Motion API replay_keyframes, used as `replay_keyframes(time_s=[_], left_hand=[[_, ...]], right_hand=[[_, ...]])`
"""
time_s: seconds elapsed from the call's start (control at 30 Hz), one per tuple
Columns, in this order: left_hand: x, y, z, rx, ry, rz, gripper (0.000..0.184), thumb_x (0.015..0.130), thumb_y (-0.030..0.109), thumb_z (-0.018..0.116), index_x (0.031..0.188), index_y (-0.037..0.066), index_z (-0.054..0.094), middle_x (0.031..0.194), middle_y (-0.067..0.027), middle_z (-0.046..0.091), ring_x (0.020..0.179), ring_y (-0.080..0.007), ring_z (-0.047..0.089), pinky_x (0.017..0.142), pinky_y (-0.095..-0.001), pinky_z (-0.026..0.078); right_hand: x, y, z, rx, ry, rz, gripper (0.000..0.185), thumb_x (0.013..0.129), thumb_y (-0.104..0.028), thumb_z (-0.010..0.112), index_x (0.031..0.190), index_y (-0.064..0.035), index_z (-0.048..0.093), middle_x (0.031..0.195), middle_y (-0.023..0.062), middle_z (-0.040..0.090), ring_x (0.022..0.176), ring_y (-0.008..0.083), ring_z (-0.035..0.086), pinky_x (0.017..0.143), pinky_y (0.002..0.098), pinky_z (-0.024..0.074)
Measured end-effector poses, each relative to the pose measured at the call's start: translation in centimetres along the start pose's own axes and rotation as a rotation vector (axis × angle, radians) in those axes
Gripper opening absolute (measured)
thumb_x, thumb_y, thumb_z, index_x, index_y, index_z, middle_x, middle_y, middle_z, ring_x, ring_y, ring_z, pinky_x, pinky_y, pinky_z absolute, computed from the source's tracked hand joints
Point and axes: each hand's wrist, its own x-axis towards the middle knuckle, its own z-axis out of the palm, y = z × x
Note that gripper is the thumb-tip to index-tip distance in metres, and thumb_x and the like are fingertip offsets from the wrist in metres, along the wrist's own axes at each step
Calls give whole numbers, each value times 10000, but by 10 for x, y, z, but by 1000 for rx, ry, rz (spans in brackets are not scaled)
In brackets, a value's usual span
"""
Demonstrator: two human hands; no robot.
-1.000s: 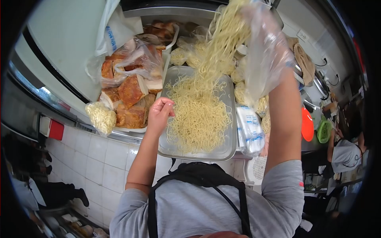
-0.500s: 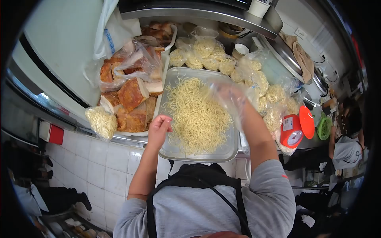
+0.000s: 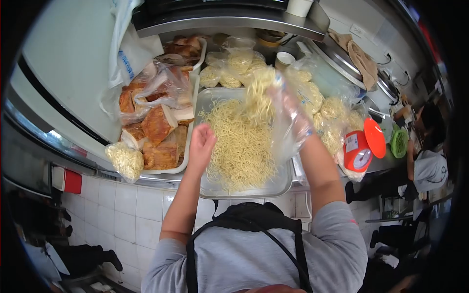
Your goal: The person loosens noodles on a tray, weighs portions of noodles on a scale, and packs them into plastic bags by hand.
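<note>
My right hand [image 3: 289, 107], inside a clear plastic bag [image 3: 288, 134], grips a bunch of thin yellow noodles [image 3: 260, 96] raised above the far right part of a metal tray [image 3: 205, 188]. Some raised strands are blurred. A broad heap of loose noodles [image 3: 239, 151] covers most of the tray. At the tray's left edge, my bare left hand [image 3: 201, 144] hovers with its fingers curled in, and I see nothing in them.
Left of the tray, a white tub [image 3: 168, 171] holds browned meat slabs [image 3: 159, 124], partly under plastic. Bagged noodles [image 3: 242, 61] line the back and right. A red scale [image 3: 359, 151] and a green basket [image 3: 399, 142] stand right. Another person [image 3: 430, 171] is at far right.
My right hand has lifted a bunch of noodles off the heap in the tray. My left hand has risen slightly along the tray's left edge. The whole view has shifted a little.
</note>
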Motion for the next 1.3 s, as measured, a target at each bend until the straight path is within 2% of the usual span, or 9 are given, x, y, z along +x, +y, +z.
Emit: replay_keyframes(time_s=[0.1, 0.17, 0.37, 0.47, 0.53, 0.63, 0.73, 0.83, 1.3], left_hand=[[45, 35, 32, 296, 7, 142, 781, 638, 162, 663, 1249, 10, 201, 1197, -130, 331, 1144, -229, 274, 928, -333, 259], [75, 48, 60, 454, -9, 266, 905, 612, 214, 688, 1280, 1, 115, 1256, -164, 285, 1184, -268, 251, 950, -336, 241], [93, 39, 119, 50, -247, 115, 464, 704, 196, 619, 1069, -16, 427, 925, -82, 517, 846, -189, 503, 761, -305, 403], [75, 1, 103, -114, -351, -229, 173, 775, 151, 523, 875, 11, 510, 706, -16, 507, 661, -117, 479, 610, -256, 405], [54, -6, 91, -101, -235, -386, 124, 812, 137, 459, 838, 35, 524, 626, 7, 466, 562, -96, 439, 510, -242, 376], [33, -43, 62, 276, -196, -248, 152, 788, 95, 413, 870, 35, 527, 645, -45, 516, 512, -131, 482, 462, -244, 379], [26, -97, 19, 602, -40, -110, 149, 756, 75, 430, 851, 5, 522, 754, -144, 571, 649, -288, 555, 588, -345, 428], [23, -104, -5, 1061, -161, -425, 199, 713, 74, 428, 865, -16, 519, 900, -217, 551, 829, -350, 533, 707, -376, 418], [16, -110, -11, 1126, -101, -379, 301, 700, 102, 427, 979, -3, 466, 868, -247, 547, 816, -390, 528, 720, -435, 420]], right_hand=[[19, -61, 13, -75, -31, -137, 397, 744, -89, 522, 1129, -77, 428, 970, 69, 520, 888, 164, 510, 778, 269, 416], [27, -100, 25, -131, -39, -199, 384, 749, -95, 516, 1123, -77, 430, 966, 68, 522, 884, 164, 510, 776, 270, 417], [37, -187, 53, -262, -50, -342, 349, 764, -113, 499, 1105, -75, 438, 956, 65, 528, 874, 163, 513, 768, 271, 418], [39, -214, 65, -308, -52, -397, 332, 772, -122, 490, 1097, -74, 442, 951, 64, 531, 869, 162, 514, 764, 272, 418], [40, -228, 73, -327, -57, -426, 321, 777, -128, 485, 1091, -74, 445, 947, 63, 533, 865, 162, 515, 761, 273, 418], [40, -239, 81, -316, -70, -450, 305, 784, -136, 476, 1082, -73, 448, 942, 61, 535, 860, 161, 517, 757, 274, 419], [38, -252, 89, -306, -88, -480, 291, 792, -145, 467, 1073, -73, 452, 937, 60, 538, 855, 161, 518, 753, 275, 419], [34, -262, 101, -286, -100, -513, 277, 800, -154, 459, 1064, -72, 456, 932, 58, 541, 850, 161, 519, 749, 276, 420], [-18, -311, 90, -201, -144, -610, 233, 835, -195, 419, 1023, -69, 474, 908, 52, 555, 826, 158, 526, 730, 280, 422]])
